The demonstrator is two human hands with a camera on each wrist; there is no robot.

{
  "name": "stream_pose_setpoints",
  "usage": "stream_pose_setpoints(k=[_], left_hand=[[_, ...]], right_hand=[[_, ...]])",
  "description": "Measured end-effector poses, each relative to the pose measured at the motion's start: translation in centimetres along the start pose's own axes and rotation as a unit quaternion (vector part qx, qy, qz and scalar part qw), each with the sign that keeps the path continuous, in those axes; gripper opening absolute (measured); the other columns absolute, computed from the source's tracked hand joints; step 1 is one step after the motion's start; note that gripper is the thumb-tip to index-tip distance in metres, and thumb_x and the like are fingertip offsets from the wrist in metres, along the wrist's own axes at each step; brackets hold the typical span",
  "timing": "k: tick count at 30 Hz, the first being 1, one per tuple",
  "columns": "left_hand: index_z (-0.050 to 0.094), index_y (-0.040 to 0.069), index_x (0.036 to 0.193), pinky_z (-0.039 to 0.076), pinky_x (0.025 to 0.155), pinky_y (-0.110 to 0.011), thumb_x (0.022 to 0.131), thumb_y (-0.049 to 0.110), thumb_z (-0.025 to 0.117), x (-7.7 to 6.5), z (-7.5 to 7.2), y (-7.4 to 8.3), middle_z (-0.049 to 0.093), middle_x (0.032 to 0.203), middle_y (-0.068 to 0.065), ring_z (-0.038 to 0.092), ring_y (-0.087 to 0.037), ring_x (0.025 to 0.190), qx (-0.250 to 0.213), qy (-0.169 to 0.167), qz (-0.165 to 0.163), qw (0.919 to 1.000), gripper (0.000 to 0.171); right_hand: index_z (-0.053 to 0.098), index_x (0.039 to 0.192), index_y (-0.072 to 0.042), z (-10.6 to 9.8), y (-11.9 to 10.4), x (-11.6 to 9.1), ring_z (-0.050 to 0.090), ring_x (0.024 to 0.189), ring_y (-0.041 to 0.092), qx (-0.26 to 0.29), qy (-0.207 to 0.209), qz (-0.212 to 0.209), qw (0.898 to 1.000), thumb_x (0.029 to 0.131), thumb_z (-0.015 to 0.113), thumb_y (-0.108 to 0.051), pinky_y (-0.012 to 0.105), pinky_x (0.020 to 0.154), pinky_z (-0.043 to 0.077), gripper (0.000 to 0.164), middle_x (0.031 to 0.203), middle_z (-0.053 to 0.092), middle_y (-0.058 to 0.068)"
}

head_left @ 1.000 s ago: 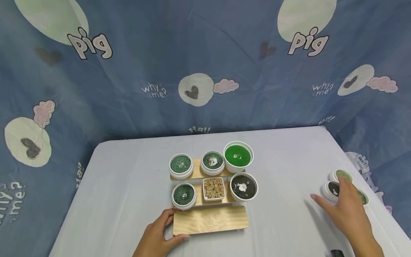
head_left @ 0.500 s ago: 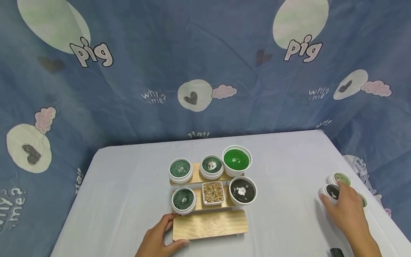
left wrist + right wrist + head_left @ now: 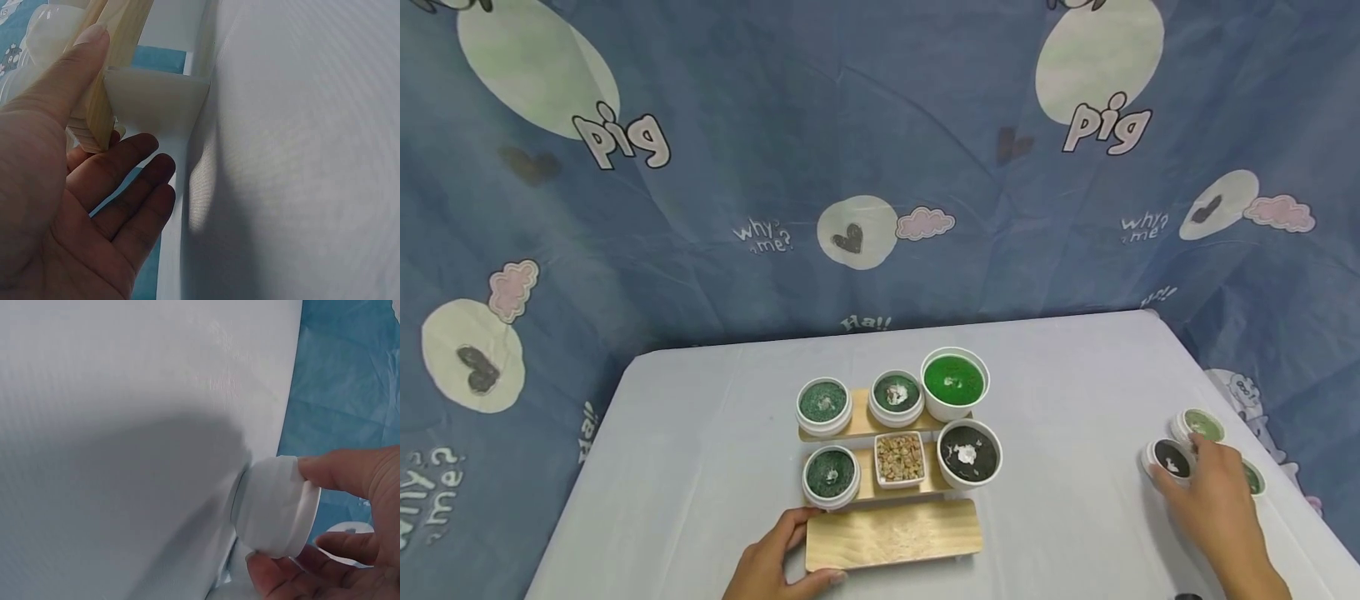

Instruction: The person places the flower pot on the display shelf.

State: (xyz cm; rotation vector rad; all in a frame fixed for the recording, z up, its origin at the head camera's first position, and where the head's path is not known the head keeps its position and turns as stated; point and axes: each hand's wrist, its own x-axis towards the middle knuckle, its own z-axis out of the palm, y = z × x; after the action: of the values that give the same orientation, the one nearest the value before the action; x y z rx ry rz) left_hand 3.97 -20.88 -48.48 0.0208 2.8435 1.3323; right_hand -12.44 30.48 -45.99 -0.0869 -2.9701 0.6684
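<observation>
In the head view my left hand (image 3: 775, 558) grips the left end of the bare front step (image 3: 893, 535) of a three-step wooden stand. The left wrist view shows the thumb on the wooden board (image 3: 97, 112), with fingers round its end and a translucent support (image 3: 156, 94) below. At the far right, my right hand (image 3: 1221, 508) pinches a small white jar (image 3: 1172, 460) with a black top and a white mark. In the right wrist view, thumb and fingers hold the jar's sides (image 3: 269, 506), its base at the white cloth.
Several white tubs stand on the two rear steps, including a bright green one (image 3: 953, 382) and a square dish of brown granules (image 3: 899, 458). Two jars, one light green (image 3: 1204, 425) and one darker green (image 3: 1253, 478), sit beside my right hand, near the table's right edge.
My right hand has closed in on the black-topped jar, and its thumb and fingers now pinch it. The left hand keeps its grip on the stand. The head view has tilted slightly upward.
</observation>
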Motion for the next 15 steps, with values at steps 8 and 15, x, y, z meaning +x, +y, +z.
stream_pose_setpoints(k=[8,15], left_hand=[[0.058,0.014,0.132,0.056,0.095,-0.04,0.079,0.045,0.092,-0.2,0.2,-0.2,0.077,0.115,0.013,0.067,-0.009,0.114,0.002,0.017,0.015,0.9997,0.07],[0.058,0.016,0.131,0.057,0.093,-0.038,0.079,0.044,0.092,-0.2,0.3,-0.2,0.077,0.113,0.014,0.067,-0.008,0.113,0.002,0.028,0.025,0.9993,0.069]], right_hand=[[0.045,0.131,0.026,0.0,-0.7,-0.8,0.045,0.116,0.066,-0.007,-0.025,-0.044,0.999,0.092,0.079,-0.021,0.075,0.093,0.039,0.07,0.124,0.047,0.05],[0.052,0.124,0.023,0.6,-1.0,-1.5,0.053,0.109,0.062,-0.001,-0.009,-0.093,0.996,0.085,0.084,-0.015,0.071,0.089,0.044,0.063,0.118,0.054,0.046]])
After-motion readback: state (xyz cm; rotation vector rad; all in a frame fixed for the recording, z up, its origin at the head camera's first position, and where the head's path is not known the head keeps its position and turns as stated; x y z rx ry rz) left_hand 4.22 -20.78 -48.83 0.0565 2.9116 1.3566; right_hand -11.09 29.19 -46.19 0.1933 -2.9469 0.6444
